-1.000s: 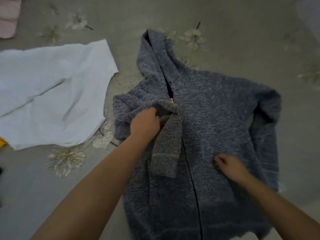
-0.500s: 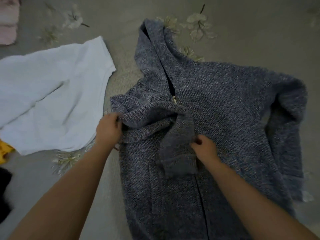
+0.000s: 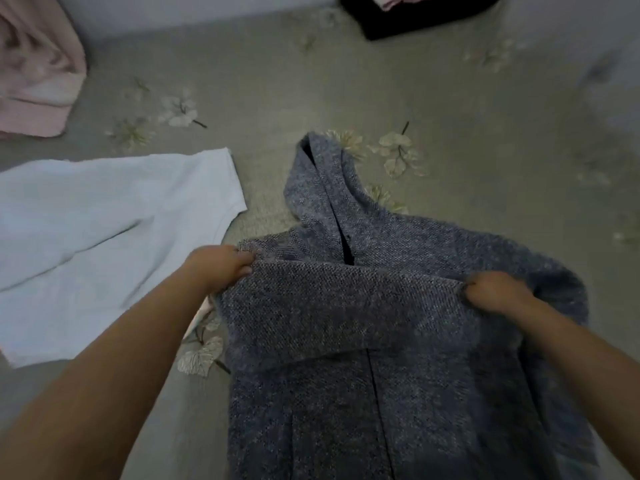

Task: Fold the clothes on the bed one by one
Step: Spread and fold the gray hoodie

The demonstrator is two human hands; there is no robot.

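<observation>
Lying front-up on the grey floral-print bedspread point(image 3: 346, 81), the blue-grey knitted zip hoodie point(image 3: 398, 393) points its hood away from the person, with one sleeve point(image 3: 332, 306) stretched crosswise over the chest. The left hand point(image 3: 221, 268) grips the sleeve at the garment's left shoulder edge, and the right hand point(image 3: 491, 294) pinches the sleeve's other end, fingers curled into the knit. A white garment point(image 3: 104, 237) lies spread just left of the hoodie; a pink garment point(image 3: 34, 74) and a black folded item point(image 3: 415, 19) lie farther off.

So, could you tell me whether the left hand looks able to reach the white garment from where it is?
Probably yes: nothing lies between the left hand and the white garment, though it grips the grey hoodie.
</observation>
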